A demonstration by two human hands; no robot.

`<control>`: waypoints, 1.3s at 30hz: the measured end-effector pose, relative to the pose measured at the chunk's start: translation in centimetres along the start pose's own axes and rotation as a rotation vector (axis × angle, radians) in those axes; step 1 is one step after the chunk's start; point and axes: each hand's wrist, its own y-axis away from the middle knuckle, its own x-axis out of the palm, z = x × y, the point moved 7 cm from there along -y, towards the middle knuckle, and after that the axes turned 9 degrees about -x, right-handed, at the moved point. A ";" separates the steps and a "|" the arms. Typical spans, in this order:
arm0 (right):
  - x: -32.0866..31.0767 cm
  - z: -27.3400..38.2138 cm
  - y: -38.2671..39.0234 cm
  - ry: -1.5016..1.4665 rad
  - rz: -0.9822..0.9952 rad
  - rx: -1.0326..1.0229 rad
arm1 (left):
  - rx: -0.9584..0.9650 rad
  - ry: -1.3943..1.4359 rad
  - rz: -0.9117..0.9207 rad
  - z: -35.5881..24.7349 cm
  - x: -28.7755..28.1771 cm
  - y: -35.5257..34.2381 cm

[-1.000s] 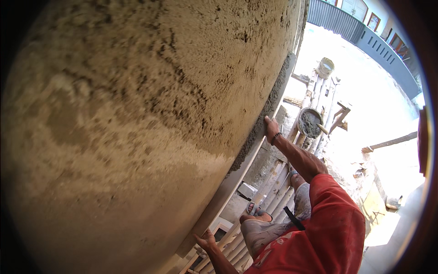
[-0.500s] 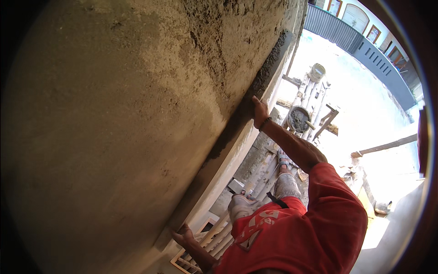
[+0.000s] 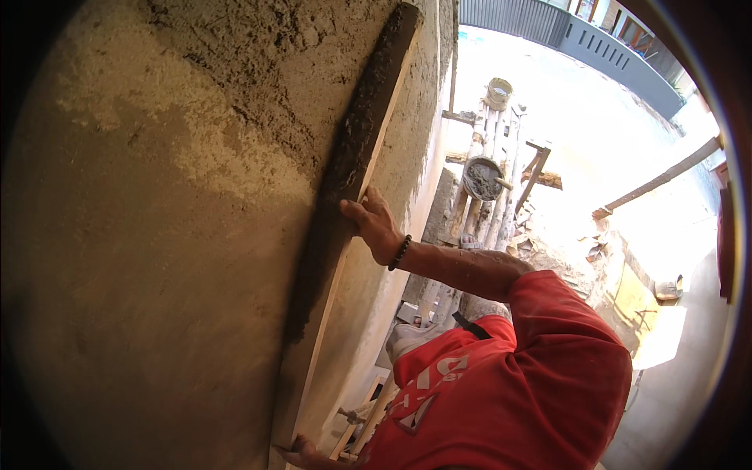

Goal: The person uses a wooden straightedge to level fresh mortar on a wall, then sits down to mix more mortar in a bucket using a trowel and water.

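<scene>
A long straightedge board point(image 3: 319, 266), its upper face dark with wet mortar, lies slantwise across the plaster wall point(image 3: 172, 305). My right hand point(image 3: 377, 227) grips its right edge around mid-length, thumb on the face and the other fingers partly hidden behind. A dark bead bracelet circles that wrist. At the lower end of the board, my left hand point(image 3: 304, 453) holds the same edge, mostly cut off by the frame. Rough, dark mortar point(image 3: 258, 70) covers the wall's upper part; lower down the surface is smoother.
Below me is a scaffold platform of poles point(image 3: 493, 141), where my feet rest. A bucket of mortar point(image 3: 482, 178) with a handle sticking out stands on it, and a second bucket point(image 3: 498, 94) farther off. A slanting timber point(image 3: 658, 178) crosses at right; a grey fence point(image 3: 619, 59) stands beyond.
The board has shifted left across the wall, away from its corner edge, and now stands steeper. Both hands have moved along with it, still gripping. The view has also shifted.
</scene>
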 end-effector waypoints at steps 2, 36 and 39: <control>0.6 1.6 2.1 -0.110 0.023 0.109 | 0.051 -0.045 0.065 -3.2 -3.1 -2.5; -42.3 -70.1 -13.9 -0.215 -0.465 0.722 | -0.170 -0.120 -0.086 50.3 -12.4 -22.4; -42.3 -69.8 -15.6 -0.222 -0.445 0.621 | -0.168 -0.133 -0.080 50.9 -12.8 -23.1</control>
